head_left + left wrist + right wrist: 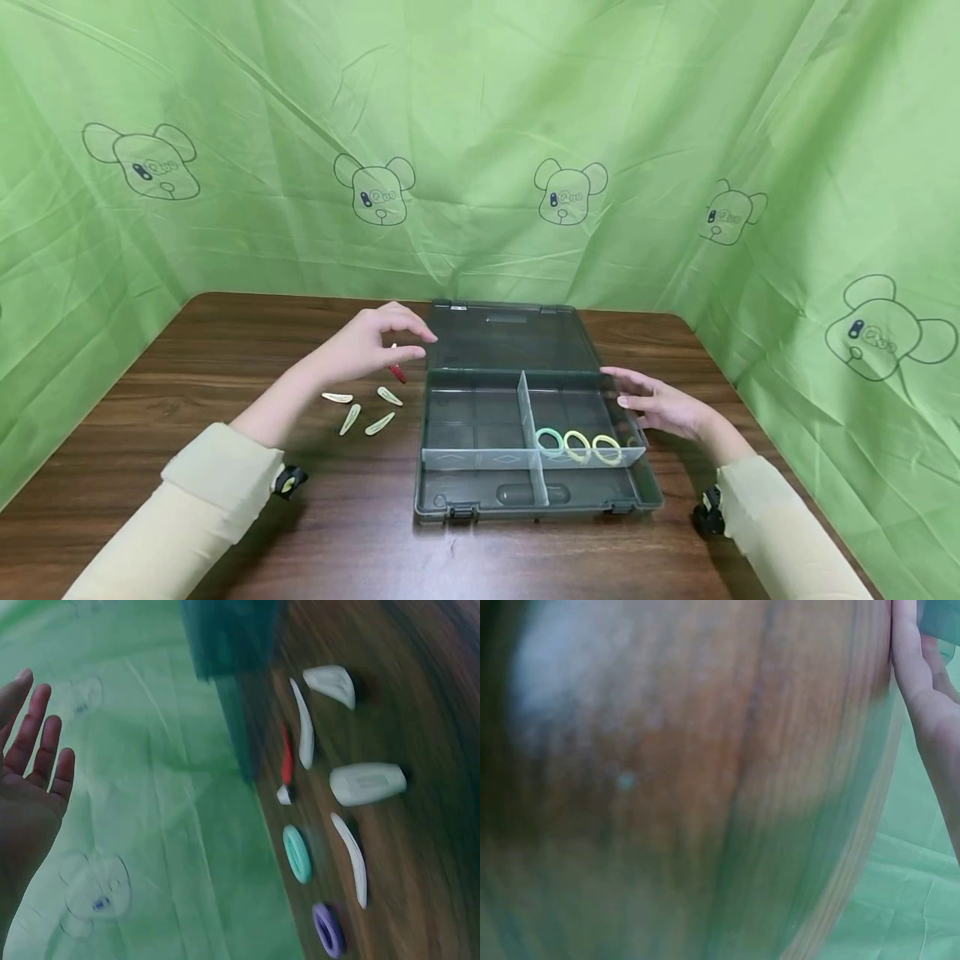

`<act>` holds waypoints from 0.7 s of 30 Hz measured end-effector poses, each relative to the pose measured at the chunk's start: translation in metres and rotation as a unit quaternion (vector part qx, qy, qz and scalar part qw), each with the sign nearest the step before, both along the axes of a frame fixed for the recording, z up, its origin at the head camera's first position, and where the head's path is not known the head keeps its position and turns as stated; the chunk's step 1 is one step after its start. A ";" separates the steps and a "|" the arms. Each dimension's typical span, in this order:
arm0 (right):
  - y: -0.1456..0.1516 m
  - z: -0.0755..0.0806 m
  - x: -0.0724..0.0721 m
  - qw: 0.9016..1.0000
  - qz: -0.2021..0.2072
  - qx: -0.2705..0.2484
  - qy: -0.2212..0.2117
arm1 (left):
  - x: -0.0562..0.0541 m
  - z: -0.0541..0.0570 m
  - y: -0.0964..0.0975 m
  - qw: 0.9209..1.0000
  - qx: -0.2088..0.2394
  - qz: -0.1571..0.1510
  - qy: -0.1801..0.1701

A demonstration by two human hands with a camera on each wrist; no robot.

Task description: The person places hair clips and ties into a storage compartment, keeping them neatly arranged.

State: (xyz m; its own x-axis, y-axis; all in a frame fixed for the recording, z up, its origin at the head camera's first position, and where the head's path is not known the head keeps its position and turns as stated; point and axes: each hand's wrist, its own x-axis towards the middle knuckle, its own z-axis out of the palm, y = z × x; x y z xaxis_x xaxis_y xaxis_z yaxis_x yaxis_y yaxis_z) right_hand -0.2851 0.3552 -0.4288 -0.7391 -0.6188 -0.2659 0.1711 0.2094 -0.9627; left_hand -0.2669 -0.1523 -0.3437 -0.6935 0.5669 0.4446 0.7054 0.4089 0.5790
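Its thumb and fingers parted around nothing, a left hand (367, 340) is hovering near a red clip (397, 372) as a right hand (667, 408), fingers fairly straight, is touching the open box (495, 515) between them, risking a skid if it pushes unevenly.

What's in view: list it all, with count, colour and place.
Storage box: 1, translucent grey, on the table, lid open
Dividers: count unclear, pale translucent, inside the box
Boxed rings: 3, one teal, two yellow, right-hand back compartment
Pale clips: 4, cream, on the table left of the box
Red piece: 1, red with a white end, near the left hand
Loose rings: 2, teal and purple, on the table
Table: 1, brown, beneath everything
Cloth: green, bear-face outlines, around the table
Wristbands: 2, black, at the cuffs
Sleeves: 2, cream, both forearms
Left hand: 1, bare, above the table
Right hand: 1, bare, at the box's right side
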 end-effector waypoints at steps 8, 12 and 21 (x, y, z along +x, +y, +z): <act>0.002 -0.002 -0.001 1.000 -0.004 0.005 0.004 | -0.015 -0.017 -0.041 0.999 -0.014 0.050 0.002; 0.002 -0.001 -0.001 1.000 -0.002 0.004 0.004 | -0.023 -0.026 -0.060 0.996 -0.019 0.089 -0.009; 0.001 -0.001 -0.001 1.000 -0.003 0.015 0.008 | -0.045 -0.053 -0.097 0.986 -0.049 0.158 -0.033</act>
State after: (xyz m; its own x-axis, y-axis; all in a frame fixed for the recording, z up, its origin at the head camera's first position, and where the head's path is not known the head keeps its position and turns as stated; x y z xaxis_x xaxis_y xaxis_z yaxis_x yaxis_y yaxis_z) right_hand -0.2857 0.3559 -0.4303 -0.7467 -0.6066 -0.2730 0.1569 0.2383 -0.9584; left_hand -0.3115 -0.2496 -0.3963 -0.8682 0.3553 0.3464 0.4955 0.6586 0.5664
